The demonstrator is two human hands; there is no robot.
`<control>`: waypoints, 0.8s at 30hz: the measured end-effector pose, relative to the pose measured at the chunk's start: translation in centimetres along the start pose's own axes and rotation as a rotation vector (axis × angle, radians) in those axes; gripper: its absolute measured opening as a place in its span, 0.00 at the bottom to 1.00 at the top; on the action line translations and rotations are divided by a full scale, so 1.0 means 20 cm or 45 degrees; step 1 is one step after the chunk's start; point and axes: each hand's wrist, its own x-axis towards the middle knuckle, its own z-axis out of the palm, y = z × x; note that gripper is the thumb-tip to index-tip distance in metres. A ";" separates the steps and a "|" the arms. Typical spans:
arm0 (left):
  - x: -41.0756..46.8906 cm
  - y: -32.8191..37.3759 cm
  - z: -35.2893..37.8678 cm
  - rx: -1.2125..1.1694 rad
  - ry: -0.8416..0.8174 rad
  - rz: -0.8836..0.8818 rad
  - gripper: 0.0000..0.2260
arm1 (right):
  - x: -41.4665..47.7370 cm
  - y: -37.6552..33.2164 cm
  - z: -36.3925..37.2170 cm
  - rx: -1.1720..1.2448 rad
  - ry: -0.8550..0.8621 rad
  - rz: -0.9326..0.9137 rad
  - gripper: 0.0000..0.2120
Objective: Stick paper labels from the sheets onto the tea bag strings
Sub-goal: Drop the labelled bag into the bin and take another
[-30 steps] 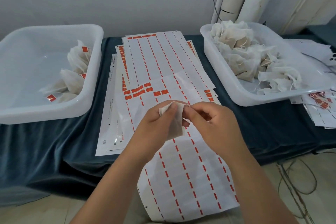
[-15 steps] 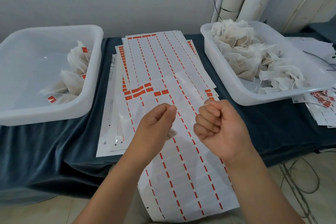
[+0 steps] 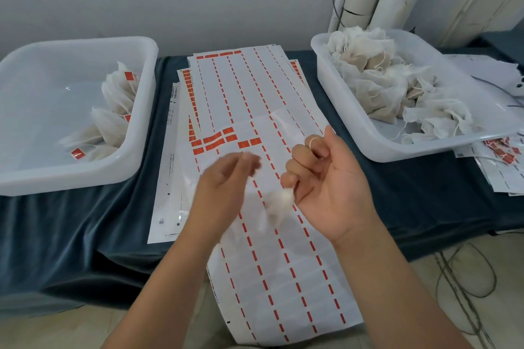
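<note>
On the left a white tub holds a few tea bags with red labels, bunched against its right wall. Label sheets run down the middle of the dark cloth, spilling over the near edge. Above them the left hand is blurred, fingertips drawn to the thumb; whether it grips anything I cannot tell. A tea bag dangles just right of it from the right hand, palm up, fingers curled, string looped round the forefinger. Right again, a second tub is heaped with plain tea bags.
</note>
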 end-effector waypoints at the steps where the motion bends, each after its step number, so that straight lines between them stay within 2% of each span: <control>1: 0.06 -0.02 -0.02 0.103 0.084 -0.006 0.11 | 0.01 0.00 -0.01 -0.031 0.051 0.021 0.21; 3: 0.20 -0.06 -0.06 0.370 0.162 -0.010 0.09 | 0.03 0.01 -0.04 -0.145 0.163 0.052 0.22; 7: 0.48 -0.11 -0.10 0.773 0.086 -0.117 0.24 | 0.06 0.03 -0.11 -0.626 0.301 0.154 0.21; 8: 0.52 -0.11 -0.11 0.825 0.049 -0.122 0.26 | 0.07 0.04 -0.12 -0.784 0.312 0.176 0.19; 10: 0.57 -0.11 -0.12 0.913 -0.003 -0.114 0.30 | 0.08 0.08 -0.14 -1.053 0.317 0.178 0.07; 12: 0.58 -0.08 -0.13 0.962 -0.070 -0.131 0.31 | 0.09 0.12 -0.15 -1.244 0.335 0.128 0.06; 15: 0.54 -0.02 -0.15 0.818 -0.193 -0.154 0.20 | 0.10 0.18 -0.16 -1.400 0.351 0.041 0.07; 20: 0.35 0.15 -0.25 0.172 -0.480 -0.320 0.13 | 0.11 0.21 -0.16 -1.428 0.304 -0.179 0.08; 24: 0.21 0.19 -0.25 0.058 -0.429 -0.225 0.14 | 0.07 0.23 -0.11 -1.462 0.212 -0.419 0.06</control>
